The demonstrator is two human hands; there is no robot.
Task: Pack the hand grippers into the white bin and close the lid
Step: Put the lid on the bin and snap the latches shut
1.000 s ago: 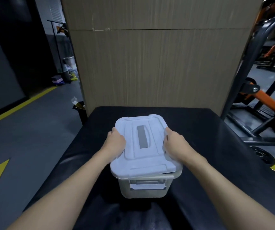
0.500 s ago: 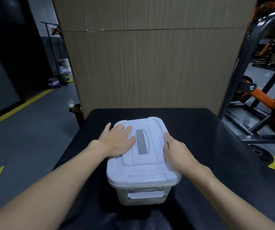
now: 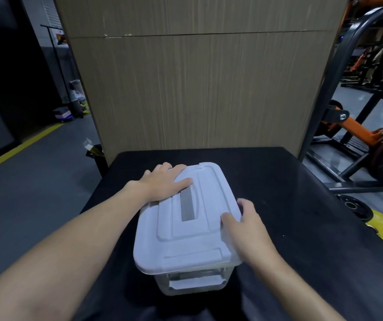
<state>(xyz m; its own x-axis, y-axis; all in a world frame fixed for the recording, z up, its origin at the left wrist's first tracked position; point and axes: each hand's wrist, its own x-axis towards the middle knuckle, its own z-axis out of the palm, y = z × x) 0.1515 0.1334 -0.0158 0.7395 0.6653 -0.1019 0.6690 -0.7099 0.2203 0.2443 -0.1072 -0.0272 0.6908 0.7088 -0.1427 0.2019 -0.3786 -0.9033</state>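
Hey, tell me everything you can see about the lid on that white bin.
The lid is white, matte plastic by its look, rectangular with rounded corners, a raised stepped centre and a grey strip along the middle. It lies flat on the clear-sided bin, covering it and overhanging the rim; whether it is latched cannot be told. The left hand rests flat on its far left corner; the right hand grips its right edge, thumb on top.

A black table stands against a tall wooden panel, with an orange and black gym machine and a weight plate to its right, and a small black bin and a yellow floor line to its left.
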